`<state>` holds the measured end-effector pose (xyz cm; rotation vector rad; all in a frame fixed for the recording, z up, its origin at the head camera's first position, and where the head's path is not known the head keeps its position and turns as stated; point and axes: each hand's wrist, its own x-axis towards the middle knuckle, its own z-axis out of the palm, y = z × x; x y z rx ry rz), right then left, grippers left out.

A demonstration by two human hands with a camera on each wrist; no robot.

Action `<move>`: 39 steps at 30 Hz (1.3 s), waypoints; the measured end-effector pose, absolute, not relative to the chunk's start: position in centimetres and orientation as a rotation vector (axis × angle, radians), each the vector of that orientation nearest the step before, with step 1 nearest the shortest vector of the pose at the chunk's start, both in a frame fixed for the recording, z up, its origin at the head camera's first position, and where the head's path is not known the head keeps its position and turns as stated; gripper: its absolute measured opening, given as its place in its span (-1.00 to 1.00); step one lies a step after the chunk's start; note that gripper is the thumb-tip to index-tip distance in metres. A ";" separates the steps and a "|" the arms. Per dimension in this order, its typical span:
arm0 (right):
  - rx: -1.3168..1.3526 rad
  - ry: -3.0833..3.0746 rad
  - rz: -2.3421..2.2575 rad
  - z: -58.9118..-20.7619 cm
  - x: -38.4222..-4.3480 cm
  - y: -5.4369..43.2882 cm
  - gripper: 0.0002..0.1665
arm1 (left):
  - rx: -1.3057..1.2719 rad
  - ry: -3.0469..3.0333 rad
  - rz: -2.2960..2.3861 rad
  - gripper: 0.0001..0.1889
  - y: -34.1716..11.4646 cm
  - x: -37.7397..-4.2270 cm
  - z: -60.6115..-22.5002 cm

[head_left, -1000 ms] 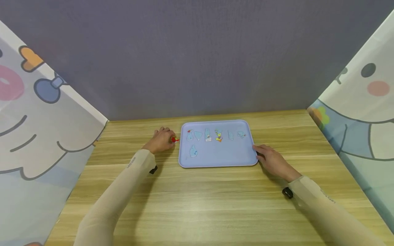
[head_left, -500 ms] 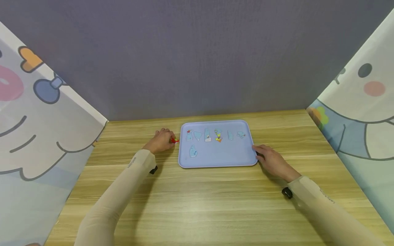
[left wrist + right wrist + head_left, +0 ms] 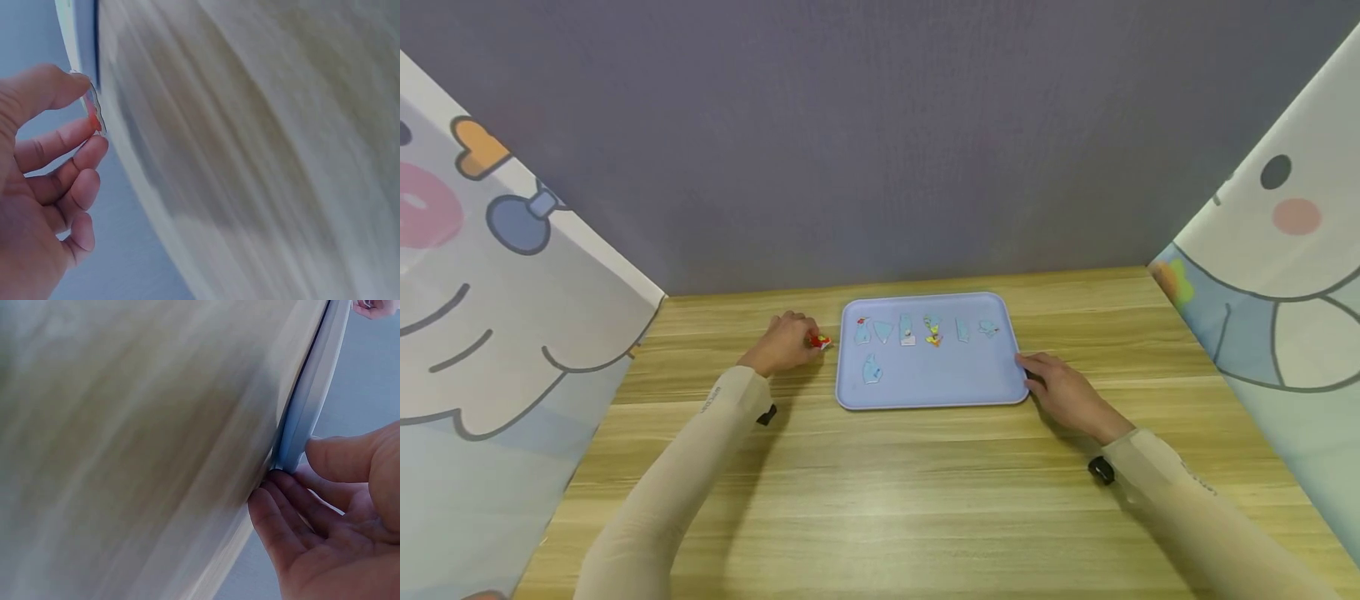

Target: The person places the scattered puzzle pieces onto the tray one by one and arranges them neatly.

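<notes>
My left hand [image 3: 786,342] pinches a small flat piece with a red print [image 3: 820,342] between thumb and index finger, just left of the tray. In the left wrist view this thin piece [image 3: 95,111] is seen nearly edge-on, with the other fingers loosely bent below it. A pale blue rectangular tray [image 3: 955,379] lies on the table. My right hand [image 3: 1063,393] grips its right edge near the front corner. In the right wrist view the thumb [image 3: 340,459] is at the rim and the fingers reach beneath it.
On the tray, several light blue irregular flat pieces form a back row, among them one with yellow print [image 3: 933,331]. One more piece [image 3: 872,369] lies nearer the front left. A grey wall [image 3: 880,167] rises behind the wooden table [image 3: 895,492]; patterned panels flank it.
My left hand has shifted slightly left, away from the tray's edge, with the red-printed piece in its fingers. The right hand and tray stay in place.
</notes>
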<state>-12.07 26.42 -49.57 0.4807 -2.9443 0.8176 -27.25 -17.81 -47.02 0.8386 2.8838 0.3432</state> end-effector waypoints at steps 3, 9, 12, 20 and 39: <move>0.484 -2.945 0.815 -49.6 -12.0 26.5 -0.50 | 0.863 2.910 0.344 -0.72 -17.9 -27.1 -46.8; 0.487 -2.948 0.807 -49.3 -11.9 26.4 -0.50 | 0.999 2.937 0.366 -0.76 -17.7 -26.2 -46.2; 0.480 -2.958 0.804 -49.4 -11.9 26.5 -0.50 | 1.065 2.928 0.396 -0.79 -17.3 -25.7 -46.0; 0.473 -2.960 0.806 -49.4 -11.9 26.4 -0.50 | 1.196 2.923 0.402 -0.83 -15.5 -24.8 -45.8; 0.485 -2.919 0.806 -49.4 -12.1 26.3 -0.52 | 1.380 2.781 0.171 -0.83 -8.0 -23.3 -46.1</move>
